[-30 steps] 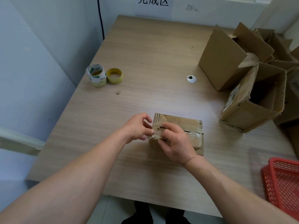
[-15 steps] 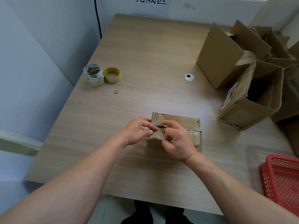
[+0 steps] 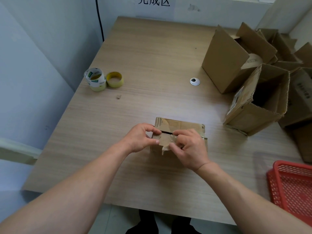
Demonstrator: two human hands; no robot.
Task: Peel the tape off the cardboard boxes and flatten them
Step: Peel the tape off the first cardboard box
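Little has shifted: the loose tape flap at the left end of the box now spreads wider. Left grip curls round that end to steady it and right grip pinches the flap; most of the strip looks stuck, so peeling has barely begun and nothing is flattened. Box sits on the table near its front edge, seam up, long axis left–right.

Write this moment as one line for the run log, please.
step: peeling tape | left hand: holds box | right hand: pinches tape | box: not yet flat
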